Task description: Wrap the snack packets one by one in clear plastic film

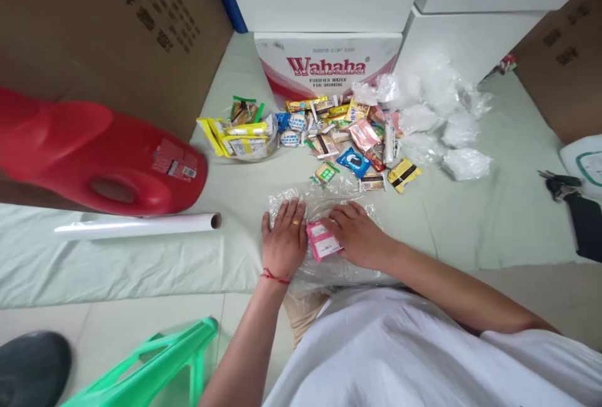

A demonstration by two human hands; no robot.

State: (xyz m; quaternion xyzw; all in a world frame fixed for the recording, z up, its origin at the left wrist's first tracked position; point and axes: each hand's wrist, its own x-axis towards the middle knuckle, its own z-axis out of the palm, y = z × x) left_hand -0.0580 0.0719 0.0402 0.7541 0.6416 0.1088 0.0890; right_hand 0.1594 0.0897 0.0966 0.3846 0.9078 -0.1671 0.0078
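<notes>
My left hand point(283, 241) lies flat, fingers stretched out, on the left part of a crinkled clear plastic sheet point(324, 272). A pink and white snack packet point(323, 241) rests over the sheet between my hands. My right hand point(360, 234) is palm down with curled fingers, gripping the packet's right side; the thumb crosses its top edge and the palm hides its right end. Just beyond the sheet lies a loose pile of wrapped snacks, with a blue packet point(354, 162), a green and yellow packet point(325, 172) and a yellow packet point(404, 174) nearest.
Clear plastic-wrapped bundles point(442, 118) lie behind right, before a Wahaha carton point(329, 62). A clear bowl point(263, 147) holds yellow packets. On the left are a red jug point(103, 156) and a white roll point(141, 226). A green stool point(155, 363) stands below the cloth's edge; keys point(559, 186) lie right.
</notes>
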